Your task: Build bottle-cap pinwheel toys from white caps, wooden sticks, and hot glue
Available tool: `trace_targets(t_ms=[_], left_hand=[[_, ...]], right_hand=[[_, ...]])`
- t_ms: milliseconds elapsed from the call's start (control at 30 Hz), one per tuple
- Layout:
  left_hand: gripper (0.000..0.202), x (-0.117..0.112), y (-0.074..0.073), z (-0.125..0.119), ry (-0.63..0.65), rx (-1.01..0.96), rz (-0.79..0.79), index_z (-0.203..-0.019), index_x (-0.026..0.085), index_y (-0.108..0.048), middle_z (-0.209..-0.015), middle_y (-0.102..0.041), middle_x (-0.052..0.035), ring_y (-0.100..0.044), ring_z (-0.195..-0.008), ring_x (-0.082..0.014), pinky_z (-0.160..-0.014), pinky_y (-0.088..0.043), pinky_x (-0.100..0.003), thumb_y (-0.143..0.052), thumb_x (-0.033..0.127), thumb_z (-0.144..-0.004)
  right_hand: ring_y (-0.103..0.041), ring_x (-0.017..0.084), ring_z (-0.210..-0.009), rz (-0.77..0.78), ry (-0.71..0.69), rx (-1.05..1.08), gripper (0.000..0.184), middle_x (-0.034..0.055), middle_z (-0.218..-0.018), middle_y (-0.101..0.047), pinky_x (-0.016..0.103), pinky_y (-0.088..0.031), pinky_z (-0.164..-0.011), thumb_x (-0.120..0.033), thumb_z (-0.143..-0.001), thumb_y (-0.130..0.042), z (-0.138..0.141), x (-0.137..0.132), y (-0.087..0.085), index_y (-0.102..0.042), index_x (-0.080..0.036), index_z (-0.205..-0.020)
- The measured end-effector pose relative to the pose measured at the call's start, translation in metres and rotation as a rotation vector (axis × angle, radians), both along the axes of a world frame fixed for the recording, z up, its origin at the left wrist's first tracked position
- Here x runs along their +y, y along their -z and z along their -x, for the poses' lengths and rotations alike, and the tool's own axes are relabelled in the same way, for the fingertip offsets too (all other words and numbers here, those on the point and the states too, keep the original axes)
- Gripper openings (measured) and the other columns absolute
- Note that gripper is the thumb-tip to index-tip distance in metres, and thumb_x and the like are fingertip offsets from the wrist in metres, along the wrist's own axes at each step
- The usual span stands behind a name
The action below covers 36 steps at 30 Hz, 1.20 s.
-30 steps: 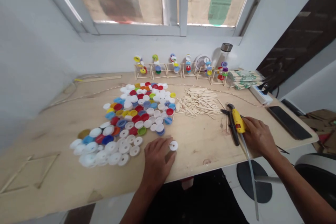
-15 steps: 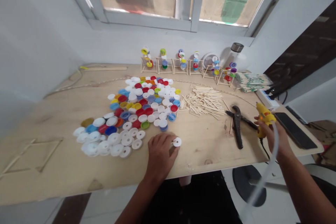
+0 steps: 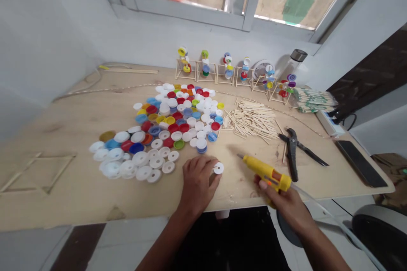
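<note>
At the table's front edge my left hand (image 3: 199, 184) is closed, thumb and fingertips at a small white bottle cap (image 3: 218, 168) with a hole in its middle. A short pale stick seems to run from the fingers to the cap; most of it is hidden. My right hand (image 3: 282, 199) is wrapped round the handle of a yellow glue gun (image 3: 267, 172). Its nozzle points left towards the white cap, apart from it. A long translucent glue stick (image 3: 330, 216) trails out of the gun's back.
Many coloured bottle caps (image 3: 173, 128) are spread left of centre. Beyond my hands lie wooden sticks (image 3: 252, 118), black-handled cutters (image 3: 291, 152) and a phone (image 3: 361, 163). Small stick-and-cap models (image 3: 206, 67) line the wall. A stick frame (image 3: 40, 173) lies at far left.
My right hand has brought the glue gun from the right side of the table leftwards, and its nozzle now points at the white cap. My left hand stays with the cap.
</note>
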<state>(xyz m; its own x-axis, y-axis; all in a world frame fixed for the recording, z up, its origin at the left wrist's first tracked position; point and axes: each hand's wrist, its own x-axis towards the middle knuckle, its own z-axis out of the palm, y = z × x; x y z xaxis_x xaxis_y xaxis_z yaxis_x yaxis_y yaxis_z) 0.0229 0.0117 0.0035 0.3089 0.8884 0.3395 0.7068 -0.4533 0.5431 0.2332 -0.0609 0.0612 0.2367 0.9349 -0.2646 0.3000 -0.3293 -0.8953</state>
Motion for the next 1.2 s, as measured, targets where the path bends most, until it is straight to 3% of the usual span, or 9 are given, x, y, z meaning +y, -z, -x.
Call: trace_targets(t_ms=[100,267,400,633,933,1200], left_hand=[[0.022,0.0,-0.001,0.0,-0.006,-0.017,0.019,-0.096,0.022,-0.064,-0.097,-0.067,-0.005,-0.055,-0.096,-0.0259,-0.088,-0.035,-0.044,-0.063,0.016,-0.075],[0.021,0.0,-0.003,0.0,-0.01,-0.033,0.03,-0.094,0.023,-0.063,-0.097,-0.067,-0.0048,-0.055,-0.096,-0.0259,-0.088,-0.035,-0.044,-0.064,0.017,-0.075],[0.019,0.001,-0.002,0.0,-0.002,-0.037,0.035,-0.094,0.024,-0.064,-0.097,-0.067,-0.0045,-0.055,-0.096,-0.0256,-0.088,-0.035,-0.044,-0.063,0.017,-0.075],[0.019,0.001,-0.002,0.001,-0.001,-0.043,0.029,-0.094,0.023,-0.064,-0.096,-0.067,-0.0042,-0.055,-0.095,-0.0247,-0.088,-0.035,-0.043,-0.064,0.017,-0.075],[0.017,0.001,0.0,0.002,0.001,-0.052,0.043,-0.094,0.023,-0.063,-0.097,-0.067,-0.0044,-0.054,-0.097,-0.025,-0.089,-0.035,-0.043,-0.062,0.019,-0.078],[0.017,0.001,-0.001,0.003,0.001,-0.057,0.047,-0.094,0.022,-0.064,-0.097,-0.066,-0.0048,-0.054,-0.097,-0.0252,-0.09,-0.035,-0.044,-0.062,0.018,-0.078]], right_hand=[[-0.067,0.024,-0.089,-0.009,-0.104,-0.072,0.04,0.0081,-0.097,-0.071,0.032,-0.055,-0.076,-0.053,-0.082,-0.057,0.018,-0.007,0.004,-0.067,-0.017,-0.097],[-0.063,0.024,-0.094,-0.005,-0.173,-0.249,0.032,0.0063,-0.1,-0.068,0.031,-0.052,-0.081,-0.046,-0.085,-0.056,0.024,-0.009,0.011,-0.066,-0.018,-0.098],[-0.063,0.02,-0.077,-0.019,-0.247,-0.293,0.027,0.0027,-0.081,-0.067,0.028,-0.052,-0.069,-0.044,-0.088,-0.05,0.029,-0.006,0.008,-0.064,-0.02,-0.087],[-0.061,0.019,-0.067,-0.057,-0.254,-0.34,0.027,0.0013,-0.073,-0.064,0.027,-0.049,-0.06,-0.044,-0.088,-0.049,0.033,-0.004,0.012,-0.062,-0.021,-0.082],[-0.062,0.02,-0.067,-0.082,-0.23,-0.416,0.028,0.0034,-0.074,-0.067,0.028,-0.048,-0.055,-0.045,-0.087,-0.05,0.033,-0.005,0.023,-0.064,-0.021,-0.082],[-0.063,0.02,-0.066,-0.064,-0.251,-0.486,0.03,0.0027,-0.071,-0.067,0.027,-0.048,-0.057,-0.045,-0.088,-0.047,0.034,-0.003,0.016,-0.065,-0.022,-0.082]])
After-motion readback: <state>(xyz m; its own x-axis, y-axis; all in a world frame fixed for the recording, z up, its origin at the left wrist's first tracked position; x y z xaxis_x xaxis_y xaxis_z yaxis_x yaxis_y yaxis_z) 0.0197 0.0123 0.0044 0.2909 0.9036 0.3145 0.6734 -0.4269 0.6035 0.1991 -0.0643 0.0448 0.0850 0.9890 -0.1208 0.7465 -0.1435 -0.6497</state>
